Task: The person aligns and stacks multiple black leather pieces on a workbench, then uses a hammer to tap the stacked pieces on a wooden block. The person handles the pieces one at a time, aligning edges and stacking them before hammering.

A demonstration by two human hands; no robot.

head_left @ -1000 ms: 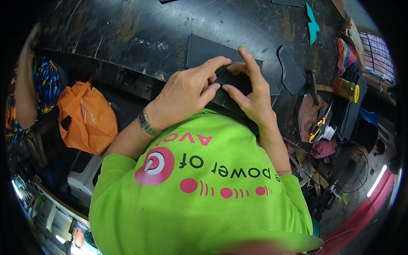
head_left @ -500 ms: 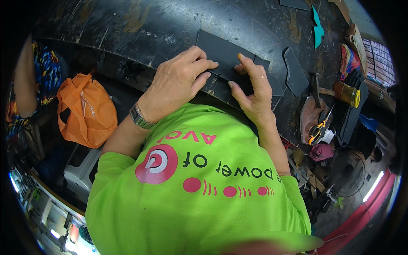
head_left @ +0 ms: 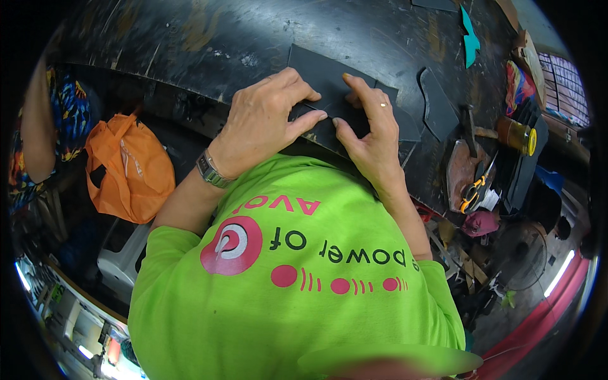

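A flat black sheet piece (head_left: 316,63), perhaps leather or a synthetic, lies at the near edge of the dark table. My left hand (head_left: 263,120), with a watch on its wrist, bends over the piece's near edge, index finger on top and thumb at the rim. From the other side my right hand (head_left: 375,133) curls over the same piece, its thumb tip close to my left thumb and its fingers arched. Both hands are closed on the piece; its part under my palms is hidden. A curved black cut piece (head_left: 438,107) lies to the right.
To the right are a hammer (head_left: 469,130), a jar with a yellow lid (head_left: 518,137), orange-handled scissors (head_left: 470,196) on a brown board, and a teal scrap (head_left: 469,41). An orange bag (head_left: 130,171) hangs at left, beside another person's arm (head_left: 39,126).
My left thumb has moved up and right along the near edge. My right thumb and index finger have shifted left, so the thumbs are nearer each other.
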